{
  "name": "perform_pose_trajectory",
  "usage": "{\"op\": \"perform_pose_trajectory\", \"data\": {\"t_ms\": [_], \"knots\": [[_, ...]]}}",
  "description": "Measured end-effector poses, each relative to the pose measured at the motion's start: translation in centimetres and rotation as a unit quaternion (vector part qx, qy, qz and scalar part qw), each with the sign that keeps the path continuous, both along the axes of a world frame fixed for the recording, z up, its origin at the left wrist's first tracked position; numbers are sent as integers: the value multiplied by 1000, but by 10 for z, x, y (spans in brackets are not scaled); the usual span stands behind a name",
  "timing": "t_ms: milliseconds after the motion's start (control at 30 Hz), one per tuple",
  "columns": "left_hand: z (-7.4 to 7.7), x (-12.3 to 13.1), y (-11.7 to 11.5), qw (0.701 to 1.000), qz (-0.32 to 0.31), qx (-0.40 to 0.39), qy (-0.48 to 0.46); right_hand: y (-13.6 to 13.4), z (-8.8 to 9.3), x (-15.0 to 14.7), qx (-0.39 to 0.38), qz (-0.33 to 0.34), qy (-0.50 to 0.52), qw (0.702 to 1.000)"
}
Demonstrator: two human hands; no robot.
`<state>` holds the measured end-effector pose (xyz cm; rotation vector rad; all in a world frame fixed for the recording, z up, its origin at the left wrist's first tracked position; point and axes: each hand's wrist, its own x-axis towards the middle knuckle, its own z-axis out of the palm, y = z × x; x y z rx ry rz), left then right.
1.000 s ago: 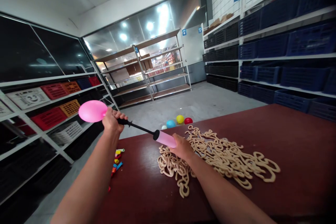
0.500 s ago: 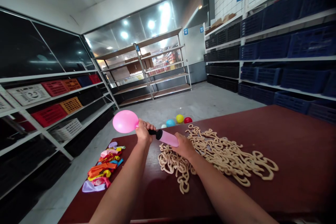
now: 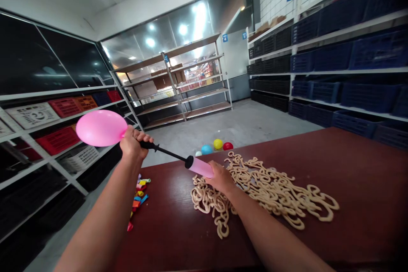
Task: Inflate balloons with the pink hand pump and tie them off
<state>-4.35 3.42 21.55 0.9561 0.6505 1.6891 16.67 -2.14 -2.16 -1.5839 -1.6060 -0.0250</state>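
Over the table's left side, my left hand [image 3: 134, 143] is closed round the black end of a balloon pump and the neck of a pink balloon [image 3: 101, 128]. The balloon is partly inflated and points left. My right hand [image 3: 220, 177] grips the pink barrel of the balloon pump [image 3: 201, 166]. Between my hands the thin black rod shows, pulled well out of the barrel. Under and beyond my right hand lies a tangled heap of beige, rope-like curly strands [image 3: 270, 187]. Several limp balloons [image 3: 139, 195] in mixed colours lie at the left, partly hidden by my left forearm.
The dark red table [image 3: 360, 170] stretches to the right. Beyond its far edge, inflated balloons, among them a yellow one [image 3: 218, 143] and a red one [image 3: 228, 146], rest on the grey floor [image 3: 255, 119]. Shelves with crates [image 3: 366, 93] line both sides, and a rack [image 3: 178, 85] stands behind.
My left hand has moved left and up with the balloon, drawing the pump's rod out of the barrel. The balloon looks larger. My right hand has barely shifted.
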Motion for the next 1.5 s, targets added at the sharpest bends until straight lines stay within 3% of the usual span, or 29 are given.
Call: {"op": "perform_pose_trajectory", "data": {"t_ms": [100, 433, 567, 700, 933, 1067, 1133, 1233, 1500], "knots": [[-10, 5, 3, 1000, -4, 1, -3, 1, -4, 2, 1, -14, 4, 1000], [-102, 56, -6, 997, -25, -60, -45, 0, -8, 5, -20, 3, -18, 1000], [-122, 64, -12, 995, -42, -64, -57, -2, -9, 5, -30, 1, -29, 999], [-109, 51, -13, 995, -38, -69, -55, -4, -6, 3, -20, 6, -38, 999], [-34, -1, -11, 999, -14, -12, -28, -3, -1, 3, 26, 26, -5, 999], [-11, -10, -6, 1000, -13, 6, -10, 2, -6, 2, 23, 15, 4, 1000], [-12, -2, -3, 1000, -16, 10, -1, 5, -10, 2, 11, -4, 6, 1000], [-25, 21, 0, 1000, -26, 10, 5, 7, -16, 4, 6, -15, 17, 1000], [-94, 80, -4, 997, -54, -55, -3, 3, -14, 7, -3, -8, 28, 1000]]}}
